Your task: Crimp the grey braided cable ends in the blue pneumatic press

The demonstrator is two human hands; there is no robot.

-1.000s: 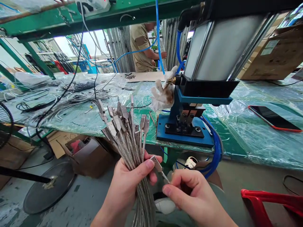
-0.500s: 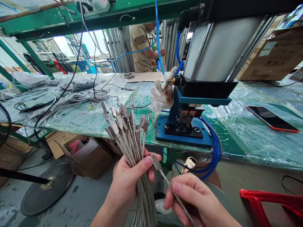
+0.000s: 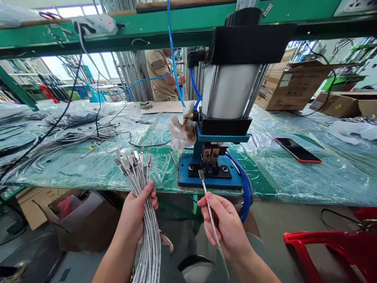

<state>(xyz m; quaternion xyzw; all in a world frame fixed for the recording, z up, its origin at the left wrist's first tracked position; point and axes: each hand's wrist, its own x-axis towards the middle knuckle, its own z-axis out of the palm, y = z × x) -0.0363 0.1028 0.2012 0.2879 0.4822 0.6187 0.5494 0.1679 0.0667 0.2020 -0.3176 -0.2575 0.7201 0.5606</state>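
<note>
While the left hand is wrapping its fingers tight around a thick bunch of silver cables, the right hand is pinching one single cable between thumb and first fingers, closed on it. The bunch is being held upright and off to the side, in front of the near edge of the surface, probably so its metal tips are staying out of the way and the next one is easy to pick. The single cable is pointing up and forward, and its small metal end is sitting just in front of the blue press, near the little clamp in the middle, so it looks lined up with the opening. The press is standing at the near edge of the surface, with a big grey cylinder on top and blue hoses curling beside it. The surface is wearing a shiny plastic sheet over green. More cables are lying toward its left side, a phone is lying toward the right, and cardboard boxes are sitting at the far right. Another person is standing past the far edge. A red chair is showing low on the right.
</note>
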